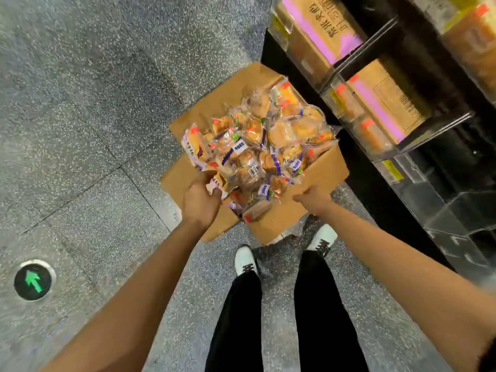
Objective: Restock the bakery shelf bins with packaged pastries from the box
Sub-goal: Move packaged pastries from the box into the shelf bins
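Observation:
An open cardboard box (241,84) sits on the floor beside the shelf, heaped with clear-wrapped golden pastries (279,132). My left hand (200,204) is at the box's near left corner and grips one pastry packet (216,182) with a white and purple wrapper. My right hand (315,198) is on the box's near right wall with its fingers curled over the cardboard; the fingertips are hidden. Clear shelf bins (357,122) at the right hold a few orange-labelled pastries. A lower clear bin (461,210) looks dark inside.
Brown cartons with pink tape (322,25) fill the upper bins. My white shoes (245,260) stand just behind the box on the speckled grey floor. A round floor light with a green arrow (33,280) lies at the lower left. The black shelf base runs along the right.

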A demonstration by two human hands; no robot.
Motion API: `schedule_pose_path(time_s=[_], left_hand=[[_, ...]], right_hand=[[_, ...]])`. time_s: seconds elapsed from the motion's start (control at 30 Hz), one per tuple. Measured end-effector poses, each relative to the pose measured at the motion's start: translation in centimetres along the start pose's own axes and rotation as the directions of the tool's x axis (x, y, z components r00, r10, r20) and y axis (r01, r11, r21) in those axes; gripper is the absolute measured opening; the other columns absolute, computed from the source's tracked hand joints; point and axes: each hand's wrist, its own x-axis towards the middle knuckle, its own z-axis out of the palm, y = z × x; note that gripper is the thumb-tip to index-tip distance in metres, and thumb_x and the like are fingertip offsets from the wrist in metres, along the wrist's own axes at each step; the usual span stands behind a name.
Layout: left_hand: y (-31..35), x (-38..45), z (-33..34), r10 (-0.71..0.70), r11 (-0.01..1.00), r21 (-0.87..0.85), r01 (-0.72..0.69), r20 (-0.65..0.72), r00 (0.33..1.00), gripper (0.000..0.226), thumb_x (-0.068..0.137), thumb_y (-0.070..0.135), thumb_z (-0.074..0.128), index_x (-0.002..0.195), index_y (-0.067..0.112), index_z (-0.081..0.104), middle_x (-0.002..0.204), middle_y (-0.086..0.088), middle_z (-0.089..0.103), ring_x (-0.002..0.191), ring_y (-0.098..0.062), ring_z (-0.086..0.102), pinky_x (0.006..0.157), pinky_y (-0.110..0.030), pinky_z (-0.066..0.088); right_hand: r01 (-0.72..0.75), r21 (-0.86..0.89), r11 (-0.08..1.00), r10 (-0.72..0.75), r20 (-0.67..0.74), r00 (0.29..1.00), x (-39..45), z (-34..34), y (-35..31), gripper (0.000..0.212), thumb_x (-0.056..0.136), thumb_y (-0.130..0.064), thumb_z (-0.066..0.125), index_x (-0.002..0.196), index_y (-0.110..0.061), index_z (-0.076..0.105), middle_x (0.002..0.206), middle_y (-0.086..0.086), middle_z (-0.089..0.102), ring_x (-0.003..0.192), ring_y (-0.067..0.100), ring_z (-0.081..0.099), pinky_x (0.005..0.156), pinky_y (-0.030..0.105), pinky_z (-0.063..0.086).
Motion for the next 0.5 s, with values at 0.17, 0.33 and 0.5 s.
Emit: schedule_pose_path(time_s=[0.17, 0.33, 0.5], left_hand=[[-2.8, 1.7, 3.8, -0.096, 0.995, -0.021, 0.095, -0.046, 0.994, 0.039, 0.091, 0.002, 0.052, 0.130, 0.007, 0.052, 0.128, -0.011, 0.059, 0.121, -0.024, 0.052, 0.096, -0.027, 0.038], [-5.5, 2.7, 7.2, -0.132, 0.991, -0.045, 0.128, -0.096, 0.987, 0.039, 0.091, 0.001, 0.052, 0.129, 0.009, 0.053, 0.125, -0.005, 0.061, 0.114, -0.019, 0.055, 0.087, -0.017, 0.037], [-7.3, 2.4, 9.0, -0.175, 0.982, -0.087, 0.168, -0.078, 0.981, 0.036, 0.090, -0.001, 0.051, 0.124, 0.011, 0.055, 0.110, 0.000, 0.060, 0.110, -0.019, 0.056, 0.087, -0.018, 0.037]], right_hand=[[-0.184, 0.332, 0.925, 0.116, 0.215, 0.970, 7.3, 3.6, 0.3, 0.066, 0.092, -0.041, 0.058, 0.142, -0.003, 0.036, 0.136, 0.023, 0.046, 0.119, 0.034, 0.050, 0.093, 0.041, 0.043], [-0.232, 0.429, 0.873, 0.125, 0.264, 0.956, 12.3, 6.9, 0.7, 0.067, 0.081, -0.046, 0.069, 0.134, -0.014, 0.045, 0.124, 0.010, 0.056, 0.118, 0.030, 0.052, 0.103, 0.047, 0.041], [-0.209, 0.432, 0.877, 0.078, 0.300, 0.951, 14.9, 8.2, 1.7, 0.051, 0.078, -0.042, 0.073, 0.115, -0.012, 0.054, 0.111, 0.007, 0.063, 0.099, 0.024, 0.060, 0.094, 0.042, 0.048]])
